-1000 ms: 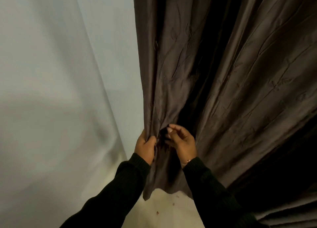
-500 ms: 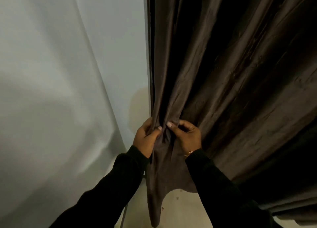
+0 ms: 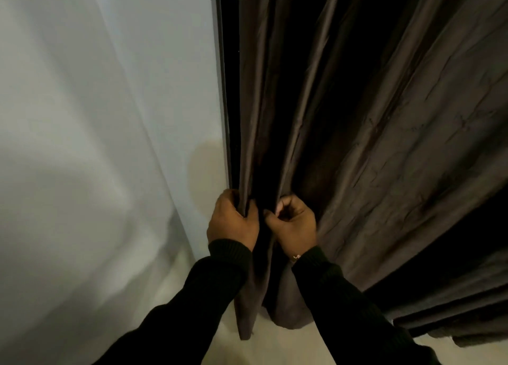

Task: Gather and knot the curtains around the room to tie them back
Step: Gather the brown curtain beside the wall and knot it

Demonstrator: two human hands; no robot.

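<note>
Brown curtain: hangs right of white wall, leading edge bunched. Left hand, right hand: each grip closed on folds, side by side. Risk: slick folds slipping out, loosening the gather before knotting.

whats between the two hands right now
In the head view, a dark vertical fold of the brown curtain runs between the left hand and the right hand; each grips a pleat beside it.
</note>
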